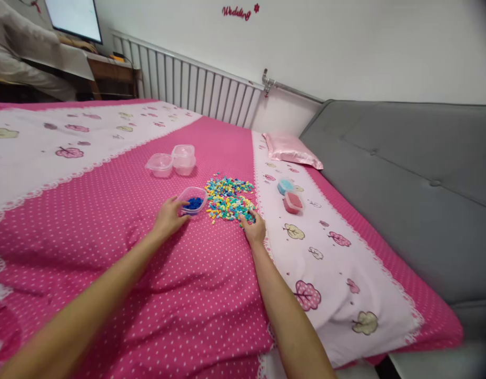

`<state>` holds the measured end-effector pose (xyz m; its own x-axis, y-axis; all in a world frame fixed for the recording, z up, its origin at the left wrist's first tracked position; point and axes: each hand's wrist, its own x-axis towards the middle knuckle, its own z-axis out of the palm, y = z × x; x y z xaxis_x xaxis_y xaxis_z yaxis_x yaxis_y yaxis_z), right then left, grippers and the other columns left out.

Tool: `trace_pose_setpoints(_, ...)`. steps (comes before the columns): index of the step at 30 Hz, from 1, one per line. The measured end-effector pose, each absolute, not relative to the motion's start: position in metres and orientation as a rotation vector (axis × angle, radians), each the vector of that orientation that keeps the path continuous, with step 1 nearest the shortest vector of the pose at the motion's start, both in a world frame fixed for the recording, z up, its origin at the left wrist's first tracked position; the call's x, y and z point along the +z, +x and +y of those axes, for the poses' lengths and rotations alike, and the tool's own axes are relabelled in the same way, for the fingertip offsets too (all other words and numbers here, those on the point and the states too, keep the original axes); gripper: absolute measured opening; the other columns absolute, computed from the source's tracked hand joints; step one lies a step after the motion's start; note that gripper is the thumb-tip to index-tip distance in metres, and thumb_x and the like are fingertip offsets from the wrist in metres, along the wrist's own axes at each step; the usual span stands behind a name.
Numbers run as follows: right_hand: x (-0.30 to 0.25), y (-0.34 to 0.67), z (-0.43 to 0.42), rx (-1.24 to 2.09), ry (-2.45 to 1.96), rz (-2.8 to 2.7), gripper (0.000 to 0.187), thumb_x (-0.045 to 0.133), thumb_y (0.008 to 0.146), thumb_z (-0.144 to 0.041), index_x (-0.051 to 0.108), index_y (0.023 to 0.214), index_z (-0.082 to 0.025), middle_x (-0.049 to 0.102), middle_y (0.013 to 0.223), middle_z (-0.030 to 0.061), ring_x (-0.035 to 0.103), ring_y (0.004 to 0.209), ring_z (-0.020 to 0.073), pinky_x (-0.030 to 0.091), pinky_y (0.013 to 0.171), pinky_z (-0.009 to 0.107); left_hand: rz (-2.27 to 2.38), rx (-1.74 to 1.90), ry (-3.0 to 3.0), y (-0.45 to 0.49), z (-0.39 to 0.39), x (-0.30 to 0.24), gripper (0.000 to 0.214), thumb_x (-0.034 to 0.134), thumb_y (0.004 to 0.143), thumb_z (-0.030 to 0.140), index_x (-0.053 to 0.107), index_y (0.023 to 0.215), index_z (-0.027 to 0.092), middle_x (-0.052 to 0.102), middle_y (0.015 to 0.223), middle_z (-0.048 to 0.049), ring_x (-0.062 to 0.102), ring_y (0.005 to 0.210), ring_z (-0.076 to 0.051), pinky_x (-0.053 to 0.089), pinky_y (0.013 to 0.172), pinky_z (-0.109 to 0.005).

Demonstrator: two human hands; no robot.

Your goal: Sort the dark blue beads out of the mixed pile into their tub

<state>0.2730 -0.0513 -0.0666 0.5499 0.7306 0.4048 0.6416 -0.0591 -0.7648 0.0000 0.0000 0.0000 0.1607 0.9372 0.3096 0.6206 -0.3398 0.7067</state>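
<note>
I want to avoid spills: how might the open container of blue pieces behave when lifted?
The clear plastic container looks thin-walled, so it may flex slightly where the left hand holds it. It is probably light, since the small blue pieces sit low in it. With no lid on, they could spill if it tips.

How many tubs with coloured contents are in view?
3: blue-filled tub at the left hand; light-blue-filled tub and red-filled tub side by side, right of the loose pieces. None appears hidden.
</note>
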Motion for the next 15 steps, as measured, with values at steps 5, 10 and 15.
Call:
trace_pose_setpoints(5, -0.066, 0.273, -0.051, 0.122, -1.767, -1.134, 0.052, 0.063, 0.072, -0.049, 0.064, 0.111, -0.016, 0.068, 0.109, 0.0085, 0.056, 0.104, 0.0239, 0.04, 0.094, 0.034, 1.556, 1.072, 1.998, 0.008, 0.01, -0.005, 0.021, 0.057, 0.06, 0.027, 0.066, 0.078, 0.021, 0.065, 0.1, -0.0111, 0.058, 0.101, -0.032, 0.041, 0.093, -0.046)
trace_pose_setpoints(10, -0.063, 0.273, -0.052, 0.138, -1.772, -1.133, 0.052, 0.062, 0.072, -0.051, 0.064, 0.112, -0.017, 0.067, 0.11, 0.0087, 0.056, 0.105, 0.0236, 0.04, 0.095, 0.035, 1.579, 1.182, 1.936, 0.012, 0.031, -0.005, 0.014, 0.056, 0.06, 0.028, 0.062, 0.072, 0.023, 0.065, 0.097, -0.0107, 0.055, 0.107, -0.033, 0.038, 0.098, -0.047)
trace_pose_setpoints(15, -0.065, 0.272, -0.049, 0.062, -1.813, -1.229, 0.064, 0.064, 0.07, -0.053, 0.057, 0.12, -0.014, 0.059, 0.123, 0.0139, 0.051, 0.116, 0.0258, 0.036, 0.101, 0.038, 1.573, 1.275, 1.904, 0.012, 0.036, -0.003, 0.033, 0.061, 0.058, 0.027, 0.06, 0.091, 0.023, 0.057, 0.12, -0.0119, 0.041, 0.125, -0.035, 0.031, 0.105, -0.05)
